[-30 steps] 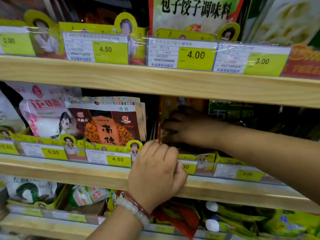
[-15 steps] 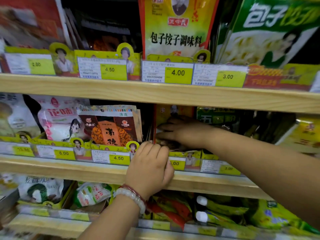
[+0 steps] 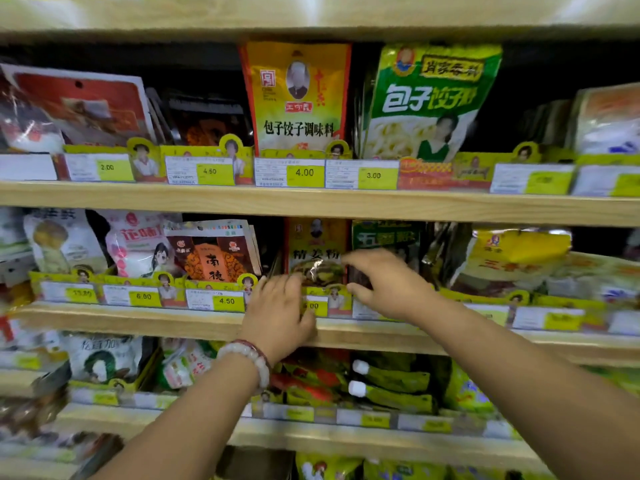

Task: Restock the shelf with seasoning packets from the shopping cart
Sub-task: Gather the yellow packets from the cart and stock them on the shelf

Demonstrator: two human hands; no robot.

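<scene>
Both our hands are at the middle shelf (image 3: 173,322): the left hand (image 3: 277,315) rests on the price strip (image 3: 214,299) with relaxed fingers, its grip on nothing; the right hand (image 3: 384,284) hovers, fingers spread wide, just in front of the yellow packet (image 3: 313,244) standing upright in its slot, and we cannot tell whether it touches. We judge the packet could tip forward over the low strip if the right hand brushes it, or slump against the brown packet (image 3: 211,252) beside the gap.
</scene>
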